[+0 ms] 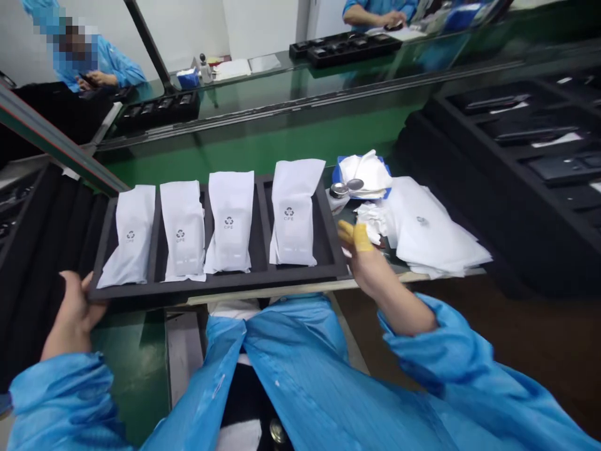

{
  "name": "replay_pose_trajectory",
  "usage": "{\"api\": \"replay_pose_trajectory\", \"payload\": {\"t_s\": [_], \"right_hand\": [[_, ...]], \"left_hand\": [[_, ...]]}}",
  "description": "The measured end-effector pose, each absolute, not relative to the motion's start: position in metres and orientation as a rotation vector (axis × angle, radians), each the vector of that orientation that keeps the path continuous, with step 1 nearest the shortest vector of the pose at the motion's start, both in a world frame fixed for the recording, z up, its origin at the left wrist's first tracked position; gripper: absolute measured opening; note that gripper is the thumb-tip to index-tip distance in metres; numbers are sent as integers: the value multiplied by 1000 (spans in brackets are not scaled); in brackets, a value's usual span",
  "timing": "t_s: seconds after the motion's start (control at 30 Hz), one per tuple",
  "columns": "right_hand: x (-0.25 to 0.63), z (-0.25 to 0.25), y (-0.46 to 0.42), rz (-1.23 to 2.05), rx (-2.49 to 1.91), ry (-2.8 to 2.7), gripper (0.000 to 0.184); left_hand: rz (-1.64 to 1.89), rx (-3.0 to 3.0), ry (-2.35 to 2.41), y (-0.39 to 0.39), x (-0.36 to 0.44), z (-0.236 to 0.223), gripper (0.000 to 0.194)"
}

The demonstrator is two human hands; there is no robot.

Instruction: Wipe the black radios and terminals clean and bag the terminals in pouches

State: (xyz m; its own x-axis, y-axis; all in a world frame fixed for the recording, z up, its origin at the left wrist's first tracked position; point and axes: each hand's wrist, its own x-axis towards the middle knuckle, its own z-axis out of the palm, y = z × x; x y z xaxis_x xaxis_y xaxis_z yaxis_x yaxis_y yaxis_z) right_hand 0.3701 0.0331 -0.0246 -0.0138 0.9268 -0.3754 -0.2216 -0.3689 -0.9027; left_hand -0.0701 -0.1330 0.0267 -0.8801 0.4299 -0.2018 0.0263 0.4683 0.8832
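A black foam tray [260,241] with compartments lies in front of me at the edge of the green bench. It holds several white pouches printed with a recycling mark and "CPE": one at the left [131,232], two in the middle [182,232] and one at the right [292,216]. My left hand [72,313] grips the tray's front left corner, its thumb up and the other fingers partly hidden behind the rim. At the opposite end, my right hand [364,254], with yellow covers on its fingers, closes against the tray's right side; part of that contact is hidden.
Loose white pouches [427,228] lie right of the tray, beside a blue box of white tissues [364,172] and a metal-topped bottle [339,191]. Stacked black trays [511,144] stand at the right, others [42,250] at the left. Co-workers sit across the bench.
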Motion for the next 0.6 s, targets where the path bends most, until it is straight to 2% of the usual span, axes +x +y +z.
{"api": "replay_pose_trajectory", "payload": {"t_s": [0.07, 0.27, 0.37, 0.5, 0.6], "right_hand": [[368, -31, 17, 1700, -1288, -715, 44], [336, -22, 11, 1681, -1206, -644, 51], [315, 2, 39, 1794, -1230, -680, 50], [287, 28, 100, 1921, -1239, -764, 49], [267, 41, 152, 2010, -1282, -858, 52]], "left_hand": [[1529, 286, 2095, -137, -63, 17, 75], [1755, 407, 1930, -130, -45, 12, 64], [1774, 454, 1923, -122, -47, 23, 60], [1782, 492, 1884, -104, -49, 33, 41], [1844, 556, 1842, -88, -46, 32, 41]]}}
